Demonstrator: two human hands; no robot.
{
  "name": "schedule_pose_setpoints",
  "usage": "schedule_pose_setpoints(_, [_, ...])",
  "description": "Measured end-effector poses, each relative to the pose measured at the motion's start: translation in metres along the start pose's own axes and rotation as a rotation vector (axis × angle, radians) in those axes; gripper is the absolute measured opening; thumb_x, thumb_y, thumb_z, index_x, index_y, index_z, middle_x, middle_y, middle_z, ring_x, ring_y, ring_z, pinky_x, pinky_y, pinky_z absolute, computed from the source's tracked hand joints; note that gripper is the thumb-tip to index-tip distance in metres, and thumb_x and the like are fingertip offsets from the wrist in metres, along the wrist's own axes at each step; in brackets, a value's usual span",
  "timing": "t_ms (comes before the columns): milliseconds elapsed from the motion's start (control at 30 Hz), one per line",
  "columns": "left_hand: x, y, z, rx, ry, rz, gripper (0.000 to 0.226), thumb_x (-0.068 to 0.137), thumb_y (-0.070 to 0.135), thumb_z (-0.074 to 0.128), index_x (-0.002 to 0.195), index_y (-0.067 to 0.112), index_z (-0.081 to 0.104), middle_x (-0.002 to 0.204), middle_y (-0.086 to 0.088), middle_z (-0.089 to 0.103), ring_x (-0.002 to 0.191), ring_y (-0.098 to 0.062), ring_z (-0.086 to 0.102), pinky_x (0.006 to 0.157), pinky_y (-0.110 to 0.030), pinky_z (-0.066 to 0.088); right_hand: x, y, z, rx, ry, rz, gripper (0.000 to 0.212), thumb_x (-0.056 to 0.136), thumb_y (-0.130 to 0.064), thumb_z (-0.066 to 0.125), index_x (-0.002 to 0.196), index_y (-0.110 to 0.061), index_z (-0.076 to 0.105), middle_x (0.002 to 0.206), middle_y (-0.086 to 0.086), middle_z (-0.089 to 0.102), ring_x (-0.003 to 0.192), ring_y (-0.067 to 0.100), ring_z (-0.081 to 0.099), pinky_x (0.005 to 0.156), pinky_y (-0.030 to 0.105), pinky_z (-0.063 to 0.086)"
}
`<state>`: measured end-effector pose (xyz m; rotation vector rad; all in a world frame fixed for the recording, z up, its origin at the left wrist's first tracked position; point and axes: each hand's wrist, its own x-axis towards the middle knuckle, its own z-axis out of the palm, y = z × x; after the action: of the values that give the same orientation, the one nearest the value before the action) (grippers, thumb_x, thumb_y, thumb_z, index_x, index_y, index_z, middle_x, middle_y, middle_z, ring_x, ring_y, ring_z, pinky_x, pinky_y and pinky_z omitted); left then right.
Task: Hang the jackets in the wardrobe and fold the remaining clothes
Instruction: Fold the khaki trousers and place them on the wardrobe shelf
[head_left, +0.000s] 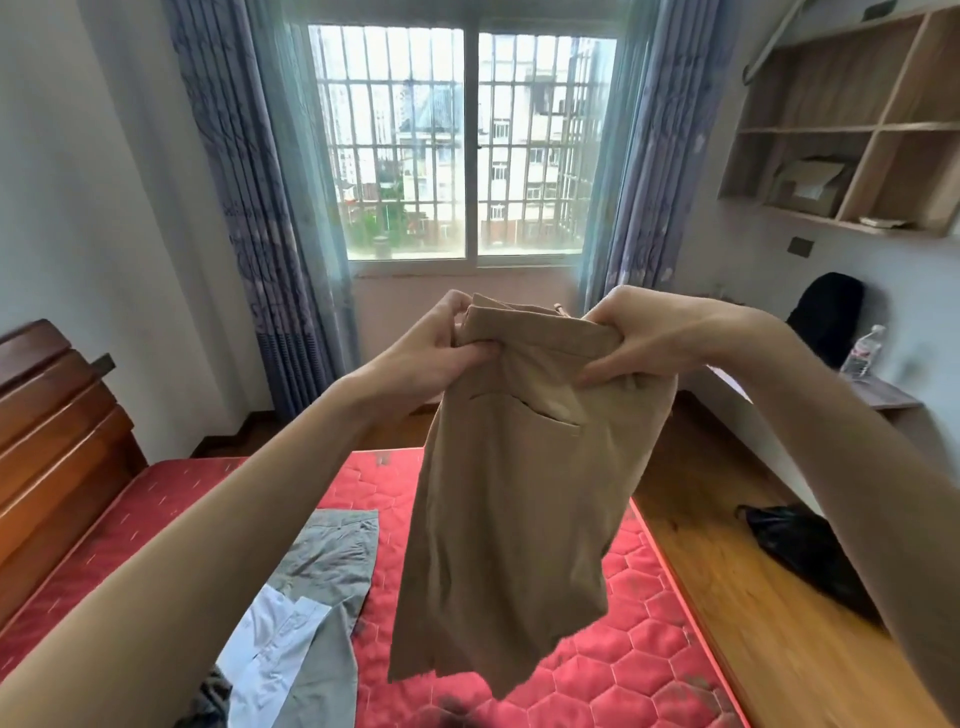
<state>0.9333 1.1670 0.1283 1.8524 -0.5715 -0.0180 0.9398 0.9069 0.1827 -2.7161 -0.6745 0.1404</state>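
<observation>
Both hands, left hand and right hand, pinch tan shorts by the waistband, above the bed. Folding barely started; grey trousers and white shirt lie unfolded on bed.

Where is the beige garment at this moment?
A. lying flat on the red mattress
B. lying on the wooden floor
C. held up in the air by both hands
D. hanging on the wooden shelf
C: the left hand and right hand grip the top edge of the beige garment, which hangs above the red mattress.
</observation>
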Motion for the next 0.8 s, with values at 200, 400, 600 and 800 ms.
schedule_pose_setpoints(200, [0.022, -0.015, -0.048, 0.229, 0.081, 0.066, 0.027, 0.087, 0.008, 0.081, 0.111, 0.008, 0.067, 0.106, -0.018, 0.073, 0.093, -0.026, 0.068, 0.091, -0.047, 0.056, 0.034, -0.012, 0.003, 0.062, -0.057, 0.027, 0.026, 0.08, -0.045, 0.086, 0.097, -0.026, 0.08, 0.09, -0.01, 0.079, 0.085, 0.008, 0.075, 0.086, 0.039, 0.062])
schedule_pose_setpoints(400, [0.053, -0.012, -0.093, 0.548, -0.258, -0.103, 0.023, 0.084, 0.017, 0.083, 0.101, 0.012, 0.069, 0.094, -0.004, 0.076, 0.085, -0.016, 0.073, 0.08, -0.04, 0.064, 0.084, -0.02, 0.008, 0.104, -0.283, 0.126, 0.036, 0.074, -0.045, 0.091, 0.102, -0.026, 0.079, 0.098, -0.008, 0.08, 0.091, 0.013, 0.077, 0.091, 0.039, 0.062])
schedule_pose_setpoints(600, [0.121, -0.062, -0.128, 0.713, -0.306, -0.268, 0.018, 0.089, 0.017, 0.08, 0.106, 0.013, 0.077, 0.098, -0.004, 0.077, 0.084, -0.019, 0.077, 0.074, -0.035, 0.065, 0.177, -0.015, 0.032, -0.216, -0.045, 0.099, 0.028, 0.076, -0.047, 0.086, 0.09, -0.026, 0.077, 0.081, -0.009, 0.072, 0.081, 0.016, 0.07, 0.073, 0.034, 0.059])
schedule_pose_setpoints(800, [0.182, -0.107, -0.151, 1.13, 0.074, -0.049, 0.013, 0.087, 0.017, 0.063, 0.074, 0.017, 0.062, 0.077, 0.001, 0.065, 0.08, -0.025, 0.062, 0.065, -0.032, 0.041, 0.267, 0.016, 0.039, -0.49, 0.325, 0.022, 0.021, 0.089, -0.031, 0.065, 0.07, -0.023, 0.064, 0.069, -0.006, 0.056, 0.081, 0.028, 0.064, 0.065, 0.033, 0.037])
